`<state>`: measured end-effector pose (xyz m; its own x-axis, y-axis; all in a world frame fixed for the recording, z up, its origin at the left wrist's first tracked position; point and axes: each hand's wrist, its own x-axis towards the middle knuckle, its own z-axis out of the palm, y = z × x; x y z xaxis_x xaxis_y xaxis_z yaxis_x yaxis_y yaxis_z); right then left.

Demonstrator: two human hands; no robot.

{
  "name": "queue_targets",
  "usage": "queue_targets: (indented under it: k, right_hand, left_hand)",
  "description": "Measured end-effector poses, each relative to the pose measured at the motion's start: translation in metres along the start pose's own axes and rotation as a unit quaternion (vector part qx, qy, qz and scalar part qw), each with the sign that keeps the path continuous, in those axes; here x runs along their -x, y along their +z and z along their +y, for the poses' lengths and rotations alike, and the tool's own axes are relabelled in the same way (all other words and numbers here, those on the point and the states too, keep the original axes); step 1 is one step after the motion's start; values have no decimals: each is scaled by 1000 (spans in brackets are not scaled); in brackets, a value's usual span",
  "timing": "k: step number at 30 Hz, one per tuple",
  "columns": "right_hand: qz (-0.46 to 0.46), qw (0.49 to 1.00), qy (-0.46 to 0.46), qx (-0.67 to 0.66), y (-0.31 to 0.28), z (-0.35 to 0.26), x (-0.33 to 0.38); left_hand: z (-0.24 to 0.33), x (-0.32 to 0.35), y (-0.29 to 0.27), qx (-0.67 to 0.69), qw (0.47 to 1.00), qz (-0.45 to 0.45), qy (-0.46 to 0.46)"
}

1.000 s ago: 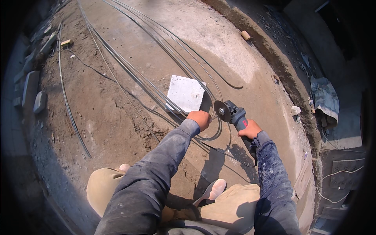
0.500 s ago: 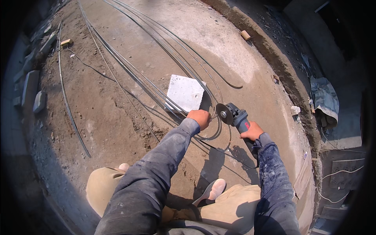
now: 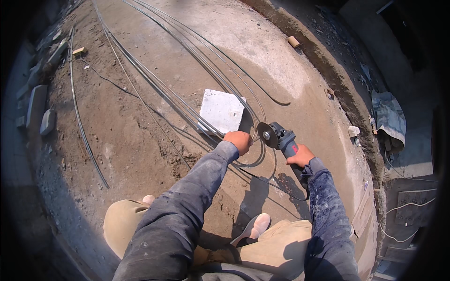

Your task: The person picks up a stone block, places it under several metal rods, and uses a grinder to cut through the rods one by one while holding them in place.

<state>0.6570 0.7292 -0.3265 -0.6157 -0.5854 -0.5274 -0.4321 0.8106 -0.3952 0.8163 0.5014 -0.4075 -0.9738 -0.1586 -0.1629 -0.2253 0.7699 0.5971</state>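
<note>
Angle grinder [image 3: 288, 146] clasped in right hand [image 3: 302, 156]; left hand [image 3: 238, 142] clutches rods [image 3: 209, 128] near disc edge [image 3: 261, 135]; ground [image 3: 311, 122] spreads rightward.

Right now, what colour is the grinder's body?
The grinder is dark grey with a small red patch, seen best in the head view.

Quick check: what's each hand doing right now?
Left hand: closed around thin metal rods; exactly how many cannot be told.
Right hand: closed, holding the angle grinder by its body.
</note>
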Motion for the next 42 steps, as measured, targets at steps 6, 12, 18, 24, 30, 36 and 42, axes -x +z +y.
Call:
queue_targets:
  k: [6,12,18,24,30,36,42]
  right_hand:
    - [0,1000,4,-10,1,-5,-3]
    - [6,1000,0,-16,1,-20,-3]
    - [3,1000,-8,-7,1,-19,-7]
    - [18,1000,-11,1,2,-13,-5]
    - [5,1000,-7,0,-1,-13,2]
    - [3,1000,-3,-4,-1,-8,4]
    - [-5,1000,6,4,1,3,2]
  left_hand:
    - [0,1,0,-1,1000,6,0]
    - [0,4,-2,4,1000,-1,-1]
    - [-1,3,-2,10,1000,3,3]
    - [-2,1,-1,-7,1000,0,1]
    - [0,2,-4,11,1000,3,-1]
    - [0,2,-3,8,1000,7,1]
    - [-1,0,-1,3,1000,4,1]
